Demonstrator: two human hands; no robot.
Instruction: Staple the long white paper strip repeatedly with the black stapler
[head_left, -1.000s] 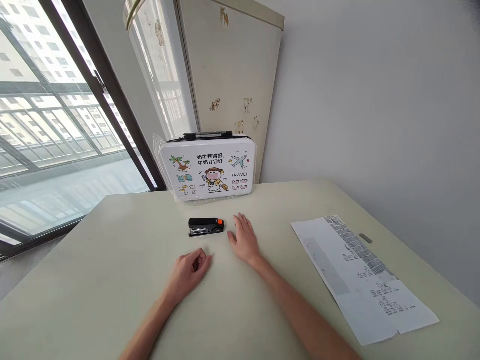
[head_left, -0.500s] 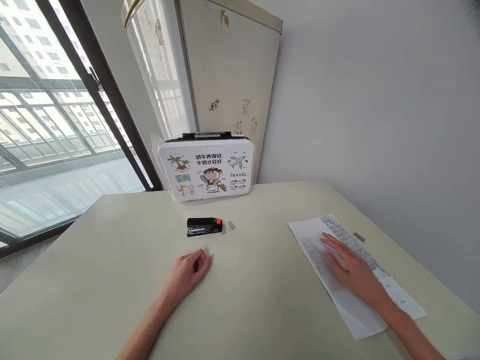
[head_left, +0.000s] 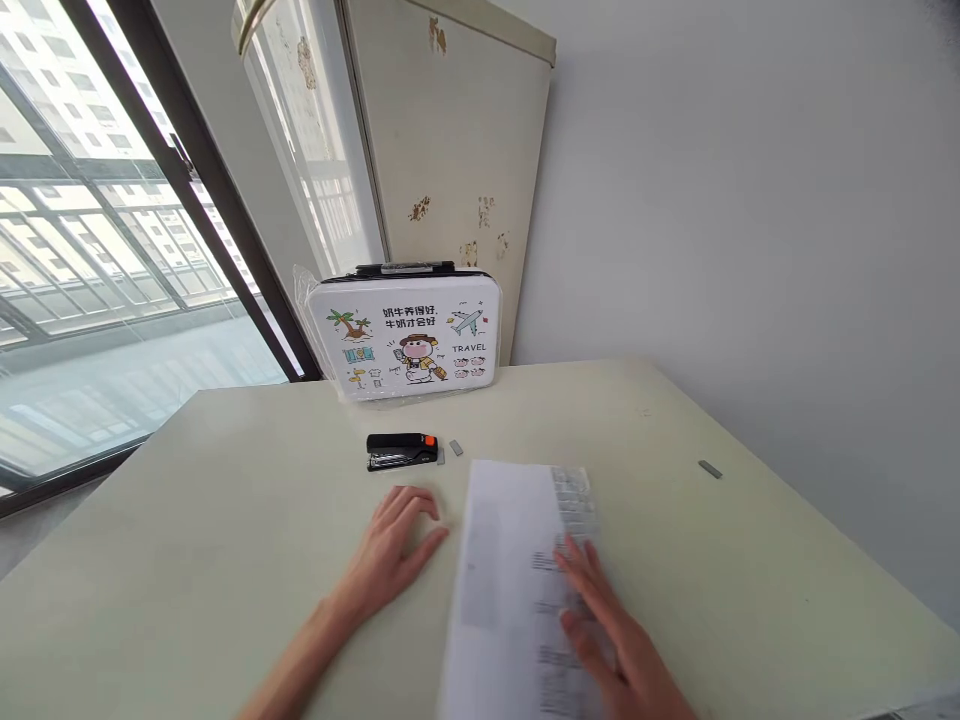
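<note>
White printed paper [head_left: 506,560] lies on the table in front of me, its right strip covered with grey print. On its right part rests my right hand [head_left: 611,630], fingers spread and slightly blurred. My left hand [head_left: 397,550] is on the table just left of the sheet, thumb and fingers apart, holding nothing. Beyond it lies a black stapler [head_left: 401,451] with an orange piece at its right end. Small grey staple strips [head_left: 456,447] are beside the stapler.
A white cartoon-printed case [head_left: 412,340] in clear plastic stands at the table's back edge. Another grey strip [head_left: 709,469] lies on the right of the table [head_left: 750,580]. Behind are a worn cabinet [head_left: 457,130], a wall and a window at left.
The paper and my right hand have moved left to the middle of the table. My left hand has opened from a curled shape and shifted slightly right.
</note>
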